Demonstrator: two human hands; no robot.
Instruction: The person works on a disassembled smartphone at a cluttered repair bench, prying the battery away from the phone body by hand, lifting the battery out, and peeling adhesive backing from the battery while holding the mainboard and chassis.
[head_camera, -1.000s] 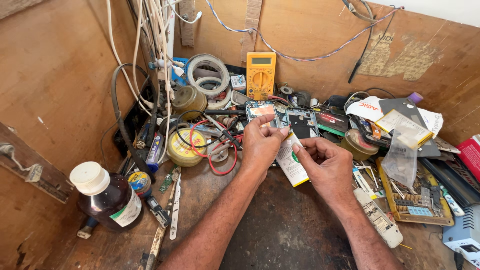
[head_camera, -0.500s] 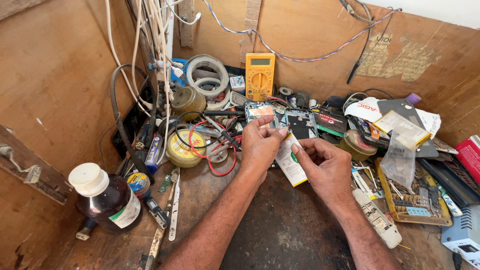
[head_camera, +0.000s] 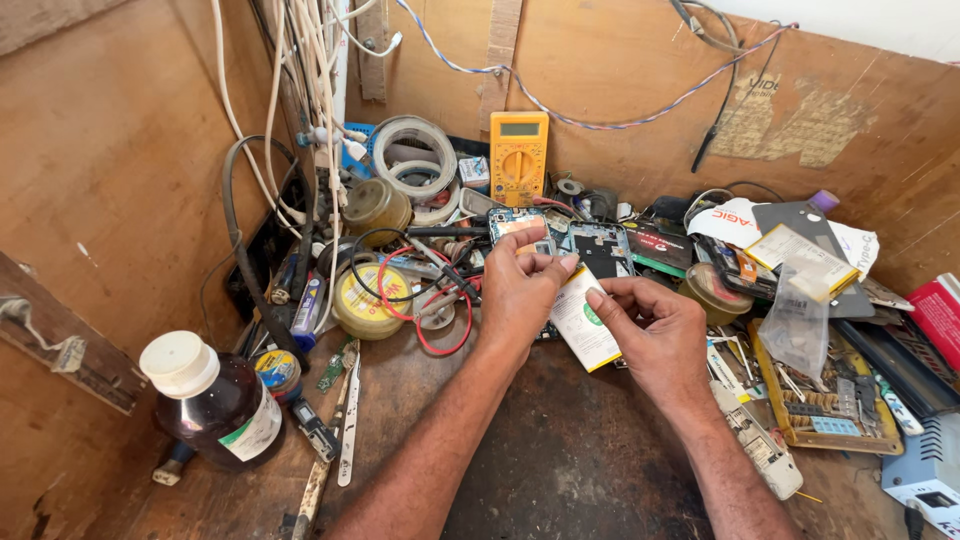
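Note:
My left hand (head_camera: 522, 290) pinches a small dark part at its fingertips, above an opened phone body with its circuit board (head_camera: 575, 240) showing. My right hand (head_camera: 655, 335) holds the edge of a white card with a green mark (head_camera: 583, 325), which lies between both hands. The two hands nearly touch over the middle of a dark, stained workbench (head_camera: 560, 450). Whether the small part is attached to the phone body I cannot tell.
A yellow multimeter (head_camera: 518, 155) leans on the back wall beside tape rolls (head_camera: 412, 160). Red and black probe leads (head_camera: 440, 300) and a solder tin (head_camera: 370, 295) lie left. A brown bottle with a white cap (head_camera: 215, 400) stands front left. Parts tray (head_camera: 820, 395) and clutter fill the right.
Both hands stay over the phone body and card; the fingers have shifted only slightly.

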